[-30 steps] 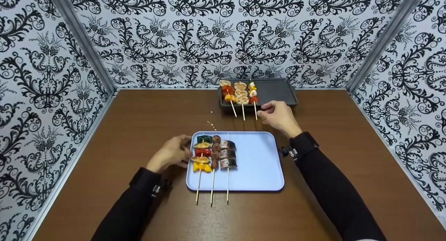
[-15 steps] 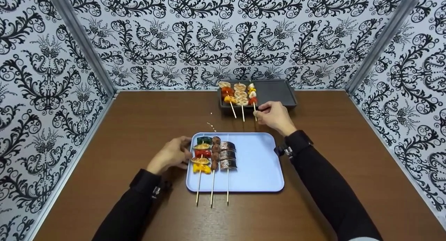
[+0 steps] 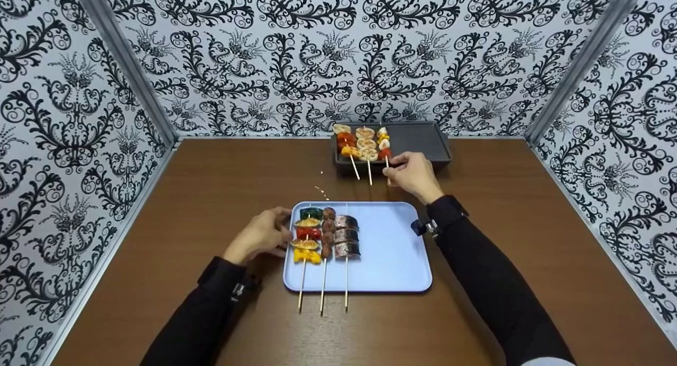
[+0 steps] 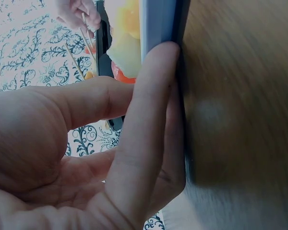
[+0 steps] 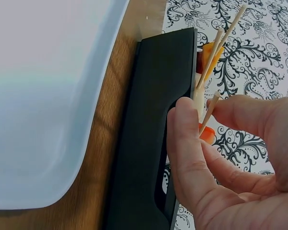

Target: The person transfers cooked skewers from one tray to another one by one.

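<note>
My right hand [image 3: 415,176] is at the front edge of a dark griddle plate [image 3: 418,141]. Its thumb and fingers pinch the bare stick [image 5: 210,112] of a skewer with white, yellow and red pieces [image 3: 384,140]; the food end still overlaps the plate. My left hand [image 3: 260,234] rests at the left side of a pale blue tray [image 3: 394,249], with a fairly straight finger [image 4: 149,110] against its rim. On the tray lie a vegetable skewer [image 3: 307,234], a meatball skewer [image 3: 328,232] and a fish skewer [image 3: 346,236], sticks toward me.
Two more skewers lie on the griddle plate's left half: one with red and orange pieces [image 3: 346,138], one with pale browned slices [image 3: 366,144]. Black-and-white patterned walls [image 3: 328,54] enclose the brown table [image 3: 222,170]. Small white marks [image 3: 321,192] lie behind the tray.
My right hand has moved slightly left onto the stick of the rightmost griddle skewer and taken hold of it. The left hand and the tray stay in place.
</note>
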`<action>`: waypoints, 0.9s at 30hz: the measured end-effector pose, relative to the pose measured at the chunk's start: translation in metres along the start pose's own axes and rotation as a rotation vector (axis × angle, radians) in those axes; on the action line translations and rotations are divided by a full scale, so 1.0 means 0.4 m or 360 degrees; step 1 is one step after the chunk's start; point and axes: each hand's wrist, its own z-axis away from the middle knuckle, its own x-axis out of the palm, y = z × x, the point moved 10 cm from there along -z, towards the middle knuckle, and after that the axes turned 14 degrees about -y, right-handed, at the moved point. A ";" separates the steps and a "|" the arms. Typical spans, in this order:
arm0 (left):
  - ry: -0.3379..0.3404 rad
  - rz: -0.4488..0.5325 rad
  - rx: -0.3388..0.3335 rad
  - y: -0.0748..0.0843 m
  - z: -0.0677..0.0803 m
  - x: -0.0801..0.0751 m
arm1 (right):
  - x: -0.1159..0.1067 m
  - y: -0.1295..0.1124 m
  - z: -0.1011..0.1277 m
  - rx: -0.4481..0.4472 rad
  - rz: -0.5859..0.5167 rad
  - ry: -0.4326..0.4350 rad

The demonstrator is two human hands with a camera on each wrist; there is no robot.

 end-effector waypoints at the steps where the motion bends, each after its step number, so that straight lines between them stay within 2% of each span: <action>1: 0.0000 0.0001 -0.0002 -0.001 0.000 0.000 | 0.000 0.000 -0.002 0.0001 -0.0005 0.0001; 16: -0.0013 -0.0011 -0.0003 0.001 -0.004 -0.001 | -0.002 0.002 -0.015 0.0070 -0.0022 0.0018; 27: -0.0014 -0.0047 0.0060 0.007 -0.001 0.002 | 0.013 0.005 -0.020 0.0074 -0.0381 -0.0063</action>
